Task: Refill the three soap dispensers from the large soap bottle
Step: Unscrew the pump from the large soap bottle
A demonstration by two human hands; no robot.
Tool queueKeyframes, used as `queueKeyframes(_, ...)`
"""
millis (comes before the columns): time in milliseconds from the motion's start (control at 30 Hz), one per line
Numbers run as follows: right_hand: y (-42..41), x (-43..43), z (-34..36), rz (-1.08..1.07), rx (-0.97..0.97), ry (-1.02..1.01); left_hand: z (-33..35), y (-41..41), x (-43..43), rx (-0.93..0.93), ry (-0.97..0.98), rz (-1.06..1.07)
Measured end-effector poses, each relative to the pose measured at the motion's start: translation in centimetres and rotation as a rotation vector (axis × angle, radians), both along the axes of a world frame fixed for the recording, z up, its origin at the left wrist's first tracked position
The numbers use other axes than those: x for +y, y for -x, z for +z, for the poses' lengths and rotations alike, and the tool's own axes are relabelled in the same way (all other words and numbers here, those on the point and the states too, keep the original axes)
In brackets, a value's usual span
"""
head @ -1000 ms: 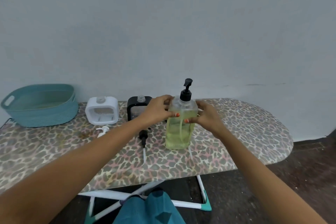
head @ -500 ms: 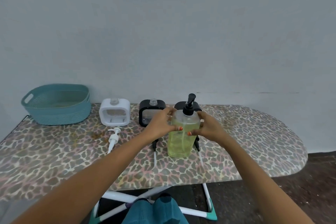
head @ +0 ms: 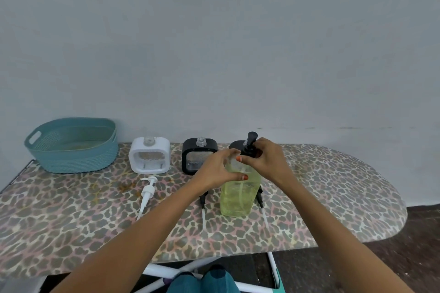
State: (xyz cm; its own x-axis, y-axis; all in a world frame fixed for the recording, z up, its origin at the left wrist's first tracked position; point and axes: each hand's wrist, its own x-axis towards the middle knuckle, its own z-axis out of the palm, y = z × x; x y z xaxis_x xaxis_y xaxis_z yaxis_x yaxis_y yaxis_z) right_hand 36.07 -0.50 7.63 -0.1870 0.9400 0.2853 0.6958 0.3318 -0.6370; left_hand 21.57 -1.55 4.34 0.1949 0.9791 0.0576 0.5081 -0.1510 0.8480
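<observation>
The right hand (head: 265, 162) has climbed from the bottle's shoulder to pinch the black pump collar (head: 248, 151), so unscrewing looks to be starting. The left hand (head: 217, 170) grips the large soap bottle (head: 238, 194) at its shoulder. It stands upright mid-tabletop (head: 333, 185), long axis vertical, nozzle pointing far-right, before three open dispensers (head: 150, 158).
</observation>
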Motion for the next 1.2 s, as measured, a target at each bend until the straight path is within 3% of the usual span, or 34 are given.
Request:
queueKeyframes(267, -0.1, 0.6, 0.1, 0.033, 0.068, 0.049, -0.1, 0.2, 0.4, -0.012, -0.021, -0.02)
queueKeyframes(533, -1.7, 1.0, 1.4, 0.332, 0.075, 0.242, -0.5, 0.5, 0.5, 0.008, -0.024, -0.035)
queueKeyframes(600, -1.6, 1.0, 1.2, 0.296, 0.084, 0.263, -0.4, 0.5, 0.4, -0.013, -0.017, -0.04)
queueKeyframes(767, -0.5, 0.7, 0.6, 0.043, 0.12, 0.059, -0.1, 0.4, 0.4, -0.008, -0.023, -0.05)
queueKeyframes(1200, -0.8, 0.3, -0.2, 0.176, 0.558, 0.311, -0.4, 0.5, 0.4, -0.04, -0.008, -0.055)
